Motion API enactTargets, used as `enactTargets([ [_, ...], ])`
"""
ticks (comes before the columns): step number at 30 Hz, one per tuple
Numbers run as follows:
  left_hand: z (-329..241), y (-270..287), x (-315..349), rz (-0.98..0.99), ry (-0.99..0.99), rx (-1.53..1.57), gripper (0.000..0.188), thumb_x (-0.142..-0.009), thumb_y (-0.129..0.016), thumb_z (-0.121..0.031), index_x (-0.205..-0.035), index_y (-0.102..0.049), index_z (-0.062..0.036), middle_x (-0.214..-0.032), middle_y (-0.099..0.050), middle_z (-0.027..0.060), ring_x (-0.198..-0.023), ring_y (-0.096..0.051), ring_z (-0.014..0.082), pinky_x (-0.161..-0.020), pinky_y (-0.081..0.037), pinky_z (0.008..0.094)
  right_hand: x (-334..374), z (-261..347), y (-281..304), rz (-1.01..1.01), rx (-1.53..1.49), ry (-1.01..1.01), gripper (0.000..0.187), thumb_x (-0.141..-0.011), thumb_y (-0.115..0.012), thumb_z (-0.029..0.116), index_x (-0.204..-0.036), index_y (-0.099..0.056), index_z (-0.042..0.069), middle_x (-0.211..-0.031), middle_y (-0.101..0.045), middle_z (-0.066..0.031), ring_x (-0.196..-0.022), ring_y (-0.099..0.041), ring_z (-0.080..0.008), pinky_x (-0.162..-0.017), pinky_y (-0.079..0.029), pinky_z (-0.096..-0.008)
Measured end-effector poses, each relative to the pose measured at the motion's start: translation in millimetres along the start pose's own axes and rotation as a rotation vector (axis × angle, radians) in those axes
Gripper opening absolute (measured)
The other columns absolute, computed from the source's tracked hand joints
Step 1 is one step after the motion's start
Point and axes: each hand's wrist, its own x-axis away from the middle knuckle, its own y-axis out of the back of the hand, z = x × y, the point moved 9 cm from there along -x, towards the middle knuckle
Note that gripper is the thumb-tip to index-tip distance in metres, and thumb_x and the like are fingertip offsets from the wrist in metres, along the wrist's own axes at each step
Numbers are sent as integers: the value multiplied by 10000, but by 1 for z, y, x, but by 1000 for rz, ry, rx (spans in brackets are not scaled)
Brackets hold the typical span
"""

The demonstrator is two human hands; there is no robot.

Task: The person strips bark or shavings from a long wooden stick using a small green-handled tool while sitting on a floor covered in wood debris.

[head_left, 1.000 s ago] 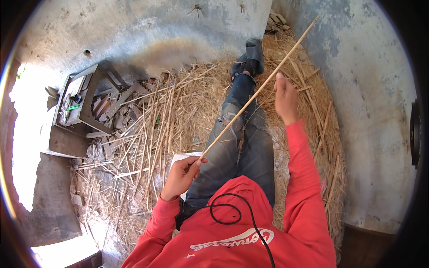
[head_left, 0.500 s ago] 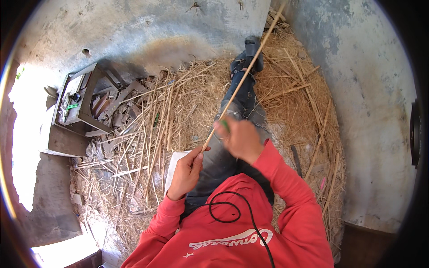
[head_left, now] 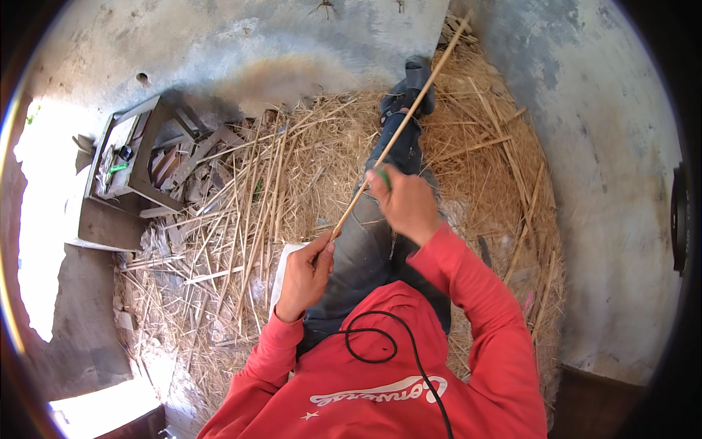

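A long thin wooden strip slants from my lap past my feet toward the far wall. Its near end is pinched between the thumb and fingers of my left hand. Farther along the strip, my right hand is closed round a green-handled tool, held against or very near the wood. The tool's working end is hidden, and the hand is slightly blurred. My outstretched legs lie under the strip.
Straw-like shavings and loose wooden strips cover the floor. At the left, an overturned wooden table bears small items, one green. Walls rise ahead and at the right. A black cable hangs over my red sweatshirt.
My right hand has moved away from me along the strip with the green-handled tool. My left hand keeps its grip on the near end, and the strip has shifted slightly.
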Motion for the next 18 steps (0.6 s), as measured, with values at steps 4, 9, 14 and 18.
enactTargets([
  [4,17,-11,0,-26,-10,157,350,-1101,-589,-154,-1409,-661,-3,-708,-571,9,-648,-526,62,-597,-437,250,46,41,-31,101,-71,256,608,-1069,-464,595,-1004,-731,52,-648,-678,-236,-630,-688,-489,-616,-574,-585],
  [9,-1,-5,-12,-39,-1,111,370,-1103,-577,-137,-1424,-638,37,-783,-598,-16,-719,-525,54,-659,-432,231,38,46,-37,99,-21,244,610,-1046,-506,632,-998,-732,67,-645,-686,-207,-590,-692,-440,-547,-551,-558],
  [14,4,0,-17,-56,-16,89,360,-1093,-589,-132,-1395,-656,53,-773,-618,-6,-717,-546,55,-664,-451,241,25,32,-27,-27,32,192,614,-1067,-483,614,-1004,-724,54,-652,-684,-221,-596,-689,-448,-549,-548,-561],
  [18,9,-1,3,-55,43,48,339,-1083,-596,-114,-1368,-681,51,-767,-640,4,-713,-567,55,-661,-464,243,-3,-8,8,-47,-19,27,641,-1092,-428,599,-1016,-711,29,-661,-679,-251,-632,-689,-482,-591,-561,-575],
])
